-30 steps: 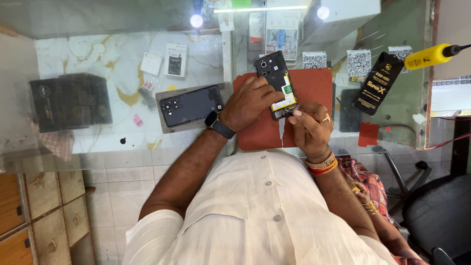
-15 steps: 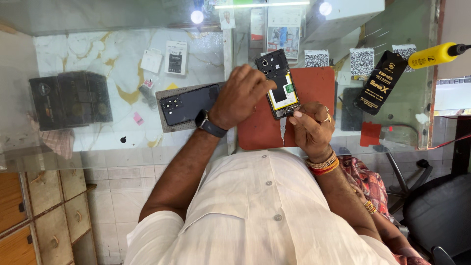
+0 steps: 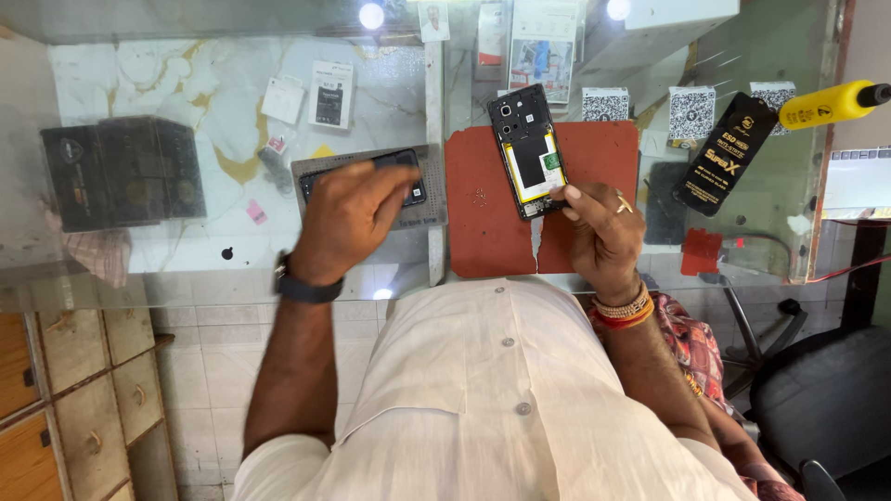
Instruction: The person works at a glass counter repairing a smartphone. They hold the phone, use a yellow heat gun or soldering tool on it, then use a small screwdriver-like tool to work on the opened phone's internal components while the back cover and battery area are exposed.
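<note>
Figure: view from above of a phone repair at a glass-topped desk [image 3: 232,255], read left to right with the red mat [image 3: 483,223] as landmark.

Far left of the mat, a dark box [image 3: 121,172] sits on the desk. Nearer, just left of the mat's left edge, a grey perforated tray [image 3: 422,215] carries a dark phone back [image 3: 406,176]. The left hand [image 3: 348,218], a watch at its wrist, rests over this tray with the fingers curled down onto the dark part; the palm hides the contact, so whether the grip is closed on it cannot be told.

On the mat, toward its upper middle, lies the opened phone [image 3: 526,153], back cover off, yellow-edged battery and small green board exposed. The right hand [image 3: 603,227], at the mat's lower right, pinches the phone's lower corner between thumb and forefinger; this grip is closed on the phone, steadying it.

Right of the mat lie a black packet [image 3: 724,167] and, farther up and right, a yellow-handled tool [image 3: 831,104].

Working note: the step in hand appears to be fetching a part from the tray while the phone is held still. It is done well by keeping the pinch on the frame edge only, clear of battery and board, holding the phone flat on the mat, and lifting the tray part by its rim.
</note>
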